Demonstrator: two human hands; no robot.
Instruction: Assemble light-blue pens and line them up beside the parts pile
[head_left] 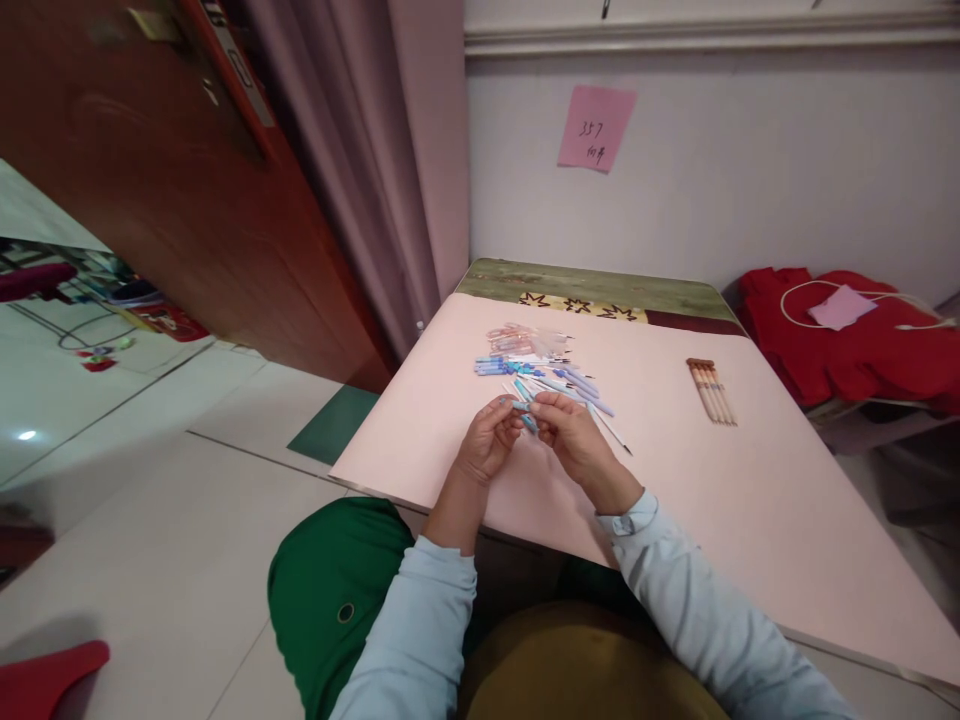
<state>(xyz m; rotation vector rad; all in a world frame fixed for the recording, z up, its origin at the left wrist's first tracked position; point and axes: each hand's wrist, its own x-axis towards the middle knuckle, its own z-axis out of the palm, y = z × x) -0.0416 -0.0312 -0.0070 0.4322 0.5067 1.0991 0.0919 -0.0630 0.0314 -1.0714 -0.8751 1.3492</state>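
Observation:
My left hand (491, 437) and my right hand (564, 432) meet over the near side of the table, fingertips pinched together. Between them is a small light-blue pen part (521, 406), gripped from both ends; its exact shape is mostly covered by my fingers. Just beyond lie blue pen parts (491, 367), lavender pen barrels (577, 382) and thin white refills (616, 432) in a loose pile. Behind these is a heap of clear pinkish pen parts (517, 340). To the right, several assembled pinkish pens (712, 393) lie side by side with a brown piece across their top.
The table has a pale pink cover (750, 520). A pink note (596, 128) is stuck on the wall behind. Red cloth (847, 340) with a white cable lies at right. A wooden door (285, 220) and curtain (360, 150) stand at left, a green-covered stool (337, 590) below.

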